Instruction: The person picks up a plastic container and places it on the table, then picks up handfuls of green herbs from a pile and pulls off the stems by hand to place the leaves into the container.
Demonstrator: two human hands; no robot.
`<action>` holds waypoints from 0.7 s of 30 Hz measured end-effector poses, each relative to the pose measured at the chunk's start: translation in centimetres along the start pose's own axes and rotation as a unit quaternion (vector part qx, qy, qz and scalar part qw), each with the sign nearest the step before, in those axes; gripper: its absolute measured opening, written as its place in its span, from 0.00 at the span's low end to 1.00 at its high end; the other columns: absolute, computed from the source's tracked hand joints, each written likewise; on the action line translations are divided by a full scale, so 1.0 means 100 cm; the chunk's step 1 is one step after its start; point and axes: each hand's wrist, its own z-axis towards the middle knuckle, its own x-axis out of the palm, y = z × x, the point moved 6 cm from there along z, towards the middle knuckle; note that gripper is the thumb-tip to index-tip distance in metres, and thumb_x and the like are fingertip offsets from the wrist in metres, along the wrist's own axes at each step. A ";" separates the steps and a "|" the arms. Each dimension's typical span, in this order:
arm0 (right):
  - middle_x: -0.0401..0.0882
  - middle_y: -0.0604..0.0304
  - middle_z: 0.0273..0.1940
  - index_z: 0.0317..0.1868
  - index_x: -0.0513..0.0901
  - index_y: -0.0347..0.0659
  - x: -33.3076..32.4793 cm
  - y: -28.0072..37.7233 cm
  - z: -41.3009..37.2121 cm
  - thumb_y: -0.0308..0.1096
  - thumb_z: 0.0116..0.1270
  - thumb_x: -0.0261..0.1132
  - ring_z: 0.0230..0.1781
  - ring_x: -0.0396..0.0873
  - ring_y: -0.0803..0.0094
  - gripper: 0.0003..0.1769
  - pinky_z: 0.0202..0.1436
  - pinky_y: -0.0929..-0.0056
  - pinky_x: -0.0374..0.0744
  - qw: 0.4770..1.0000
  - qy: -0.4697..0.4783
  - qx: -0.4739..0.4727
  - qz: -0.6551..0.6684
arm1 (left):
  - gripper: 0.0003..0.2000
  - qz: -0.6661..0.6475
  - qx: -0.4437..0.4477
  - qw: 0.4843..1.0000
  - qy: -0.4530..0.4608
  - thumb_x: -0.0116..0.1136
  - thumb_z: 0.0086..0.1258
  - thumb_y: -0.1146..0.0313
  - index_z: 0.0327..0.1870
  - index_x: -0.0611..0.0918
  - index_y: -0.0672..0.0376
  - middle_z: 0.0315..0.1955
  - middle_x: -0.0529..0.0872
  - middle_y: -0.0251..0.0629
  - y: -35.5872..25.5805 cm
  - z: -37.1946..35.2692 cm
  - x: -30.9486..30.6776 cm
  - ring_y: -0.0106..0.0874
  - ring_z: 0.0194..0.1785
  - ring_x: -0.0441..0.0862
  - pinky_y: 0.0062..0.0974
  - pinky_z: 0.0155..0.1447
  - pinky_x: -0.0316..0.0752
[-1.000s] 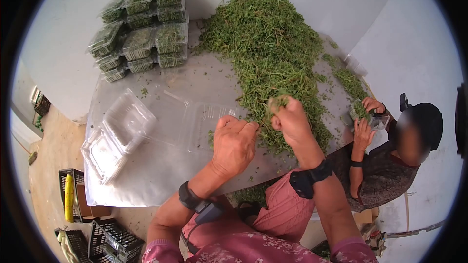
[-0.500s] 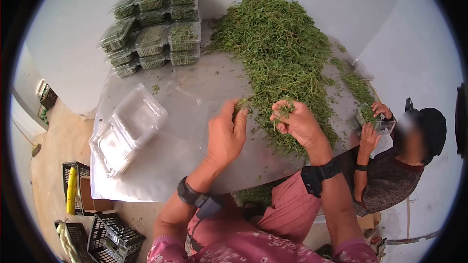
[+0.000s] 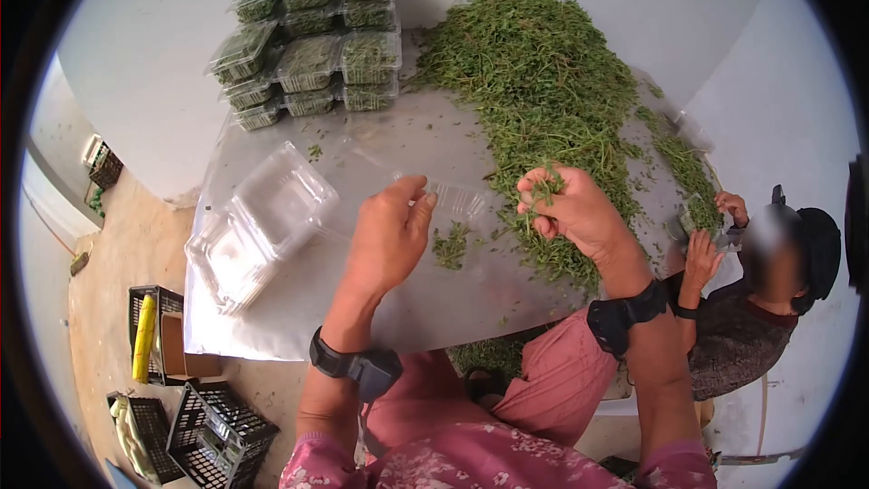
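Observation:
My right hand is closed around a small bunch of green sprigs, held at the near edge of a large heap of leafy greens. To its left, my left hand has its thumb and forefinger slightly apart, with nothing visible between them. It hovers beside a clear plastic clamshell box whose transparent outline is hard to follow. A little clump of greens lies just right of the left hand, apparently in that box.
Stacked, filled clamshell boxes stand at the back left of the metal table. Nested open clamshells lie at the left. A co-worker handles greens at the right. Black crates sit on the floor.
My left hand has let go of the sprig it pinched and moved left and down. A clump of greens now shows beside it. My right hand still holds sprigs; the whole view has shifted slightly.

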 end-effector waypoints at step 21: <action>0.82 0.60 0.33 0.41 0.81 0.31 0.048 -0.021 0.020 0.27 0.62 0.66 0.29 0.77 0.79 0.09 0.32 0.77 0.77 0.955 0.025 -0.086 -0.283 | 0.04 0.042 0.119 0.992 -0.030 0.60 0.62 0.77 0.36 0.82 0.66 0.27 0.84 0.46 0.003 0.003 0.006 0.35 0.30 0.82 0.28 0.38 0.76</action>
